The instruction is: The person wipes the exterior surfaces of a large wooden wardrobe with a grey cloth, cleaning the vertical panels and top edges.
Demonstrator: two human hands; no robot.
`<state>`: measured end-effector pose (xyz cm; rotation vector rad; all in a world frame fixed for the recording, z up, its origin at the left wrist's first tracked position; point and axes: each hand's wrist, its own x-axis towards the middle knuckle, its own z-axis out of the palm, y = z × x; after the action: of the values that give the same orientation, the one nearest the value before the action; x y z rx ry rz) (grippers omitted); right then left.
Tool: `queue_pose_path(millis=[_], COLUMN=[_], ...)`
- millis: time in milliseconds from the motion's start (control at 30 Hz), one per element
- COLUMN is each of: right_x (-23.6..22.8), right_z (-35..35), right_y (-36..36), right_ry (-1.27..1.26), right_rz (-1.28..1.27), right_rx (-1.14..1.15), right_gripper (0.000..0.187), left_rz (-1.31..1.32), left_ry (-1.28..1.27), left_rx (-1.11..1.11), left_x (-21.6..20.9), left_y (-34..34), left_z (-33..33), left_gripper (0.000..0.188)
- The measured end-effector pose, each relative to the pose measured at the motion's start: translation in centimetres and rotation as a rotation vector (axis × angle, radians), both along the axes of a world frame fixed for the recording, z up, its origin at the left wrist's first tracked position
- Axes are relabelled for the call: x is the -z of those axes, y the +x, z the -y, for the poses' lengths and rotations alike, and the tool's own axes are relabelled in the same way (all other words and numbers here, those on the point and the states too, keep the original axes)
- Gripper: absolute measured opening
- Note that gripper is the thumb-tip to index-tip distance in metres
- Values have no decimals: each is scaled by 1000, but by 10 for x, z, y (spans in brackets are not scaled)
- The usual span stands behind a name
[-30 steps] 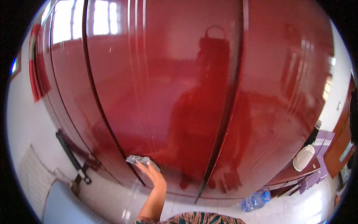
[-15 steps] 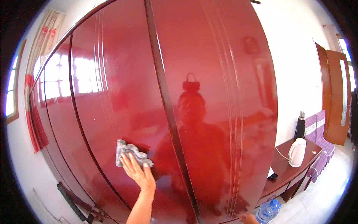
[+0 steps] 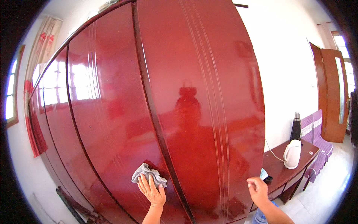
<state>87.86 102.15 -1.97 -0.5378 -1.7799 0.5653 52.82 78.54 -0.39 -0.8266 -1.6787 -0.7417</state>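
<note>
My left hand (image 3: 152,192) presses a crumpled grey cloth (image 3: 144,174) against the glossy red wardrobe door (image 3: 112,123), low down and left of the dark seam. Its fingers lie over the lower part of the cloth. Near the wardrobe's right edge, my right hand (image 3: 258,189) is raised with its fingers curled in. No object shows in that hand; whether it touches the wardrobe I cannot tell.
Right of the wardrobe, a brown desk (image 3: 278,171) carries a white kettle (image 3: 292,155) and a black flask (image 3: 296,127). A blue water bottle (image 3: 260,217) stands below, partly behind my right forearm. A purple-covered chair (image 3: 319,138) is beyond the desk.
My left hand and the cloth have slid down and to the right on the door. My right hand has risen from the lower edge into fuller view. The whole view has shifted somewhat.
</note>
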Motion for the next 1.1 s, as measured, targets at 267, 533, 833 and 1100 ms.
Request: queue_pose_path(millis=[267, 533, 833, 1100], right_x=[-61, -94, -99, -123], right_z=[-10, -31, -71, -55], right_y=[-1, -16, -8, -10], right_ry=[327, 303, 301, 188], right_rz=[74, 232, 488, 456], right_rx=[120, 201, 421, 399], right_gripper=[37, 40, 51, 54], left_rz=[-24, -64, -266, -488], left_ry=[-12, -82, -105, -80], left_rx=[-28, -72, 11, -25], left_x=[0, -14, -12, -15], left_y=[4, -4, -35, -42], left_z=[1, 20, 13, 11], left_gripper=[60, 59, 59, 61])
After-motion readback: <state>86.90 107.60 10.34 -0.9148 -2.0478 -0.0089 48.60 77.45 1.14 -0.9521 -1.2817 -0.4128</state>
